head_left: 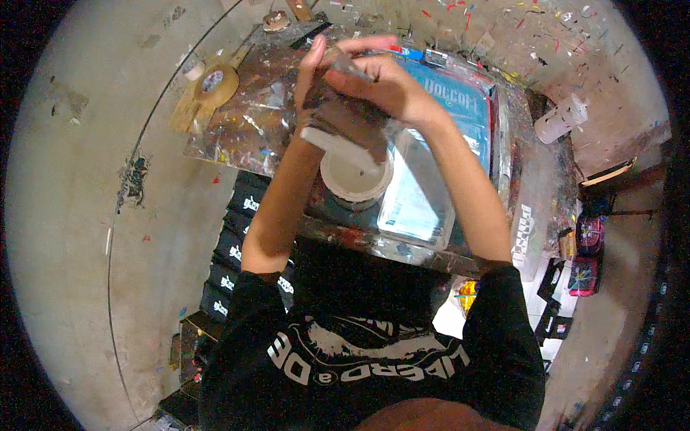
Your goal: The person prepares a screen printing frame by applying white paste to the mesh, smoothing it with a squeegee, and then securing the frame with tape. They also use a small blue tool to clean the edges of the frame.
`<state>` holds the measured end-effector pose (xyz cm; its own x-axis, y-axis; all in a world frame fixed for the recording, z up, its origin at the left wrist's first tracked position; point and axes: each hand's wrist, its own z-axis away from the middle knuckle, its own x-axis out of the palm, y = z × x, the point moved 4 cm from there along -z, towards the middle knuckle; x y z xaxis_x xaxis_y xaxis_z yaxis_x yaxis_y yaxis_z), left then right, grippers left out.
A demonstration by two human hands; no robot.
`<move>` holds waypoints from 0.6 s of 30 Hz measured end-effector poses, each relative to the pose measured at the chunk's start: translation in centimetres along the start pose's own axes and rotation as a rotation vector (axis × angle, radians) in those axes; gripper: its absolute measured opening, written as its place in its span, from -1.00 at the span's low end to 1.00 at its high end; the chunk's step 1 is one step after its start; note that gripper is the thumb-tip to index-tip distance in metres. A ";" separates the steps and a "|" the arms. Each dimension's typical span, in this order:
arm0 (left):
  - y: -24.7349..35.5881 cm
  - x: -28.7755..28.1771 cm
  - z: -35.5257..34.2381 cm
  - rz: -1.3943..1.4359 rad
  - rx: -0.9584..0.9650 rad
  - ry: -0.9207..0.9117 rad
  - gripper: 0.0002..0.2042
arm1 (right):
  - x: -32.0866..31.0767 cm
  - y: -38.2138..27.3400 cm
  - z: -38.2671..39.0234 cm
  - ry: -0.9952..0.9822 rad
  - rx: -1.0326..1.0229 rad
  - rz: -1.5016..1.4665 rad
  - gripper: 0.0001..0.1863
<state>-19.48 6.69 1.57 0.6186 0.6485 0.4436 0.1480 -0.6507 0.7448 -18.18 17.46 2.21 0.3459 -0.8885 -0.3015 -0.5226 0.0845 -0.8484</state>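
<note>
A brown, flat squeegee (pixel 348 118), blurred and tilted, is held up in both my hands, with a thick white coating along its lower edge. My left hand (pixel 310 82) is closed on its left side, and my right hand (pixel 392 86) grips its upper part with the thumb across the face. Near the right thumb shows a small greyish strip too smeared to name. Just below the squeegee stands a round white tub (pixel 357 188) with pale contents. Whether the coated edge touches its rim, I cannot tell.
Right of the tub lies a clear, shiny rectangular tray or sheet (pixel 413 205), beside a blue printed panel (pixel 460 97). A tape roll (pixel 218 82) rests at the far left of the paint-spattered table (pixel 241 136). A whitish cup (pixel 562 120) is at far right; black printed pieces (pixel 230 248) are stacked at left.
</note>
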 end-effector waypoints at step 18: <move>0.4 -3.6 -0.1 -0.136 0.175 0.190 -0.57 | 0.8 -0.9 10.2 0.048 0.039 0.673 -0.75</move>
<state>-21.73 4.12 0.33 0.4309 0.7861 0.4432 0.3612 -0.6003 0.7136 -9.48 21.27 -1.65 -0.0806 -0.6555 -0.7509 -0.5834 0.6419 -0.4977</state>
